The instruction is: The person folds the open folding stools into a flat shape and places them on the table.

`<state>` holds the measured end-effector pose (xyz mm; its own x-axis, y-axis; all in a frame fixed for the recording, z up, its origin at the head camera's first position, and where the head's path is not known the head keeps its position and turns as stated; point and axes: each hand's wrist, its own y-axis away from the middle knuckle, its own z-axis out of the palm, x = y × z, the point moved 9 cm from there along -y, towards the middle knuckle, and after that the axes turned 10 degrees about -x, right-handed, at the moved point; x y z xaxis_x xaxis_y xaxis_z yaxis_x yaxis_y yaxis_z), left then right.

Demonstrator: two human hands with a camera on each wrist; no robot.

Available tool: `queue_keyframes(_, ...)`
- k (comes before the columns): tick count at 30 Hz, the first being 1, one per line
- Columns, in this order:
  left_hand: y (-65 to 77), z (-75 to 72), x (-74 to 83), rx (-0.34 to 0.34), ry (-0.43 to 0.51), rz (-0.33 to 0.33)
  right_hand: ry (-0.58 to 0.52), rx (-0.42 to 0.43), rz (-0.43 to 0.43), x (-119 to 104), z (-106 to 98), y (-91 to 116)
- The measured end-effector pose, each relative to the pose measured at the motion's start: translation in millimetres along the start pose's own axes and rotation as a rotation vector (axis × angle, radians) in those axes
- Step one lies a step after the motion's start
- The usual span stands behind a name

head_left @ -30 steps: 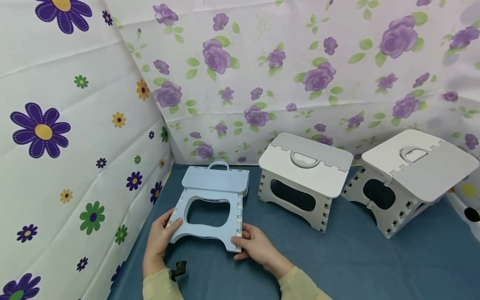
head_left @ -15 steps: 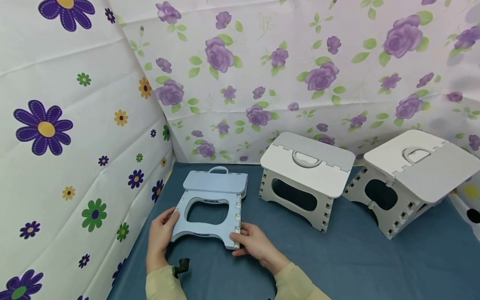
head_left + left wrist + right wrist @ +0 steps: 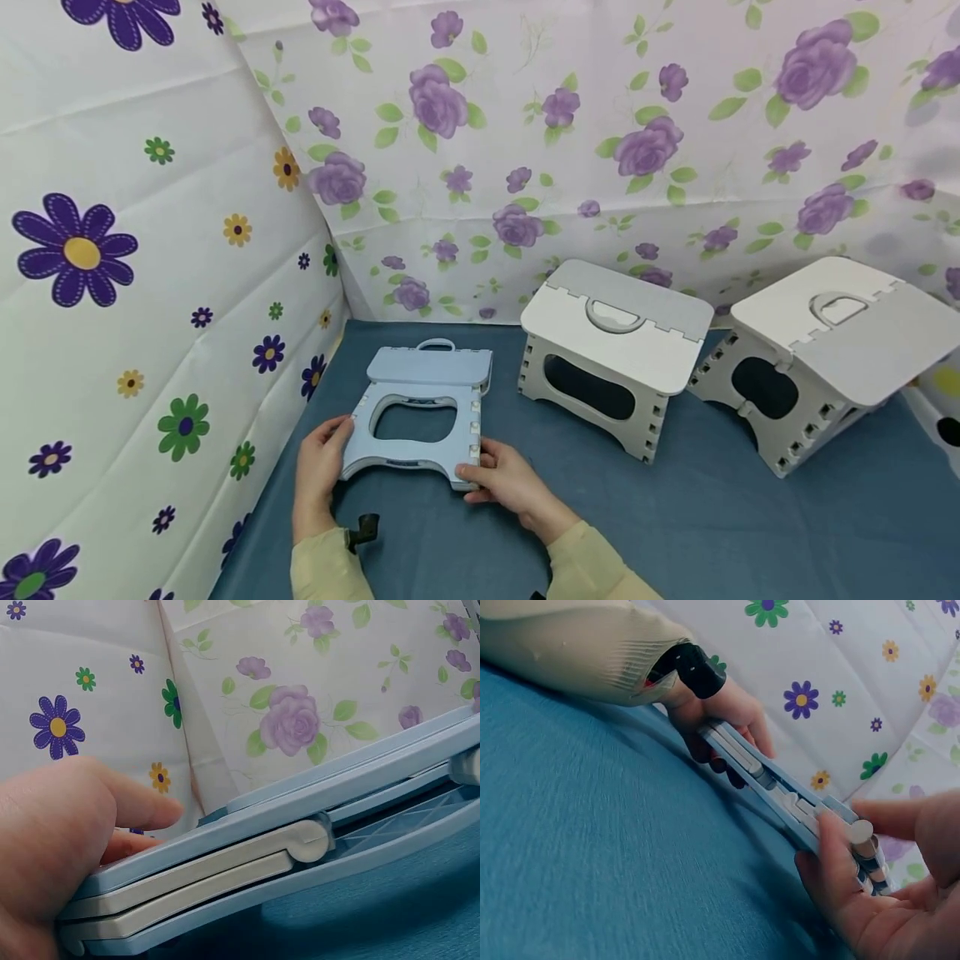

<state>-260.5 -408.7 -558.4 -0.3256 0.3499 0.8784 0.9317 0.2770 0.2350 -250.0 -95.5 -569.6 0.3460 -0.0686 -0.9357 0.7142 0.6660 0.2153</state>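
A light blue folding stool (image 3: 427, 367), folded flat, lies with its handle loop toward the back wall and its leg end toward me. My left hand (image 3: 318, 467) grips the near left corner. Its fingers lie along the edge in the left wrist view, where the stool (image 3: 360, 780) shows stacked blue and cream layers. At the near right corner my right hand (image 3: 517, 483) holds the stool, thumb on top and fingers below. The right wrist view shows both hands on the stool's near side (image 3: 787, 799), raised over the blue cloth with shadow beneath.
Two unfolded white and grey folding stools stand to the right, one (image 3: 562, 317) near the middle and another (image 3: 862, 358) beyond it. A blue cloth (image 3: 712, 533) covers the table. Flowered sheets hang as the back wall (image 3: 570, 167) and left wall (image 3: 172, 275).
The stool's near end has tilted lower and lies flatter. My left thumb has slid from the stool's face toward its edge. The head view has shifted slightly.
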Motion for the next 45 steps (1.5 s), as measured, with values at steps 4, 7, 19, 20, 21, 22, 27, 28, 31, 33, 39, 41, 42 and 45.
queue_keyframes(4,0.8,-6.1,-1.6,0.062,0.064,-0.018,0.12,-0.021,-0.035,-4.9,4.6,0.8)
queue_keyframes(7,2.7,-11.7,-2.6,0.113,0.112,-0.022,0.219,-0.023,-0.059,-6.4,6.6,0.0)
queue_keyframes(19,5.1,-11.5,-2.2,0.108,0.164,-0.013,0.615,0.131,-0.024,-7.6,-8.5,7.0)
queue_keyframes(20,5.7,-11.4,-1.6,0.109,0.174,-0.011,0.623,0.132,-0.025,-8.2,-8.4,7.2)
queue_keyframes(21,6.0,-11.7,-0.8,0.111,0.181,-0.01,0.613,0.126,-0.029,-8.3,-7.7,7.2)
queue_keyframes(22,6.3,-12.1,0.4,0.118,0.192,-0.006,0.59,0.116,-0.033,-8.7,-6.2,7.1)
queue_keyframes(27,6.4,-16.3,2.3,0.135,0.234,0.012,0.474,0.08,-0.056,-8.4,1.4,4.2)
queue_keyframes(28,6.1,-16.2,2.1,0.131,0.235,0.015,0.458,0.079,-0.06,-8.5,2.0,3.7)
queue_keyframes(31,5.4,-13.5,1.9,0.105,0.207,0.028,0.467,0.083,-0.07,-8.8,1.3,3.4)
queue_keyframes(33,5.6,-11.2,3.6,0.095,0.159,0.046,0.495,0.083,-0.064,-8.0,0.6,3.9)
queue_keyframes(39,8.0,-10.4,5.3,0.129,0.045,0.077,0.54,0.027,-0.021,-2.4,5.1,5.2)
queue_keyframes(41,8.0,-11.1,4.0,0.135,0.045,0.069,0.511,-0.001,-0.021,-2.4,7.8,5.3)
queue_keyframes(42,7.4,-11.5,3.6,0.137,0.041,0.065,0.498,-0.013,-0.027,-3.0,8.7,5.1)
queue_keyframes(45,5.2,-11.6,4.3,0.127,0.018,0.052,0.438,-0.039,-0.057,-6.1,10.5,4.0)
